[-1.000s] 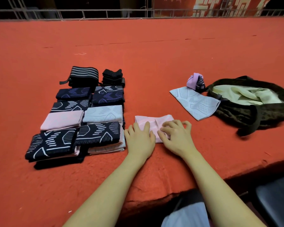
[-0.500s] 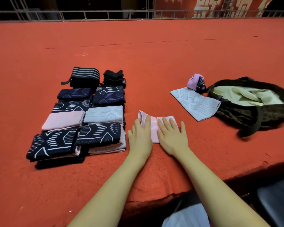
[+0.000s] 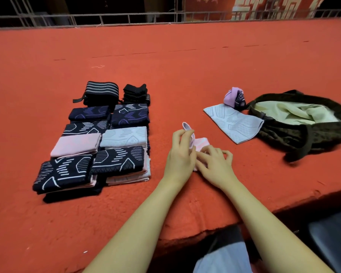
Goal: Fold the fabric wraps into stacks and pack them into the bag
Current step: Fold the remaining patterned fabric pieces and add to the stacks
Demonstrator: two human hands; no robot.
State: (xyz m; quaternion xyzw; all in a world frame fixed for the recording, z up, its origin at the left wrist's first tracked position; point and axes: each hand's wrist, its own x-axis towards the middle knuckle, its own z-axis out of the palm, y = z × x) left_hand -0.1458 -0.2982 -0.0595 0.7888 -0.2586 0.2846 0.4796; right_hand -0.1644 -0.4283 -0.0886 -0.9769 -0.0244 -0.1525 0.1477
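From the head view we look down on a red felt table [image 3: 185,66], and both hands are working one pink wrap [image 3: 202,143] near the front edge. The left hand [image 3: 180,152] has its fingers curled round the wrap's left end, lifting a loop of it clear of the felt. The right hand [image 3: 215,164] sits just beside it, fingertips bent down and pinching the wrap's near edge against the table. The two hands are almost touching.

Off to the left we have the folded stacks [image 3: 98,142], laid out in two columns: dark patterned pieces, a pale pink one, a grey one, with a striped black wrap [image 3: 101,92] and a small black pile at the far end. To the right lies a grey patterned wrap [image 3: 232,122], flat and unfolded, its far corner just beside a bunched purple wrap [image 3: 234,96]. Beyond those sits the dark bag [image 3: 311,133], mouth open, pale lining showing inside. A metal railing [image 3: 126,17] runs along the table's far edge.
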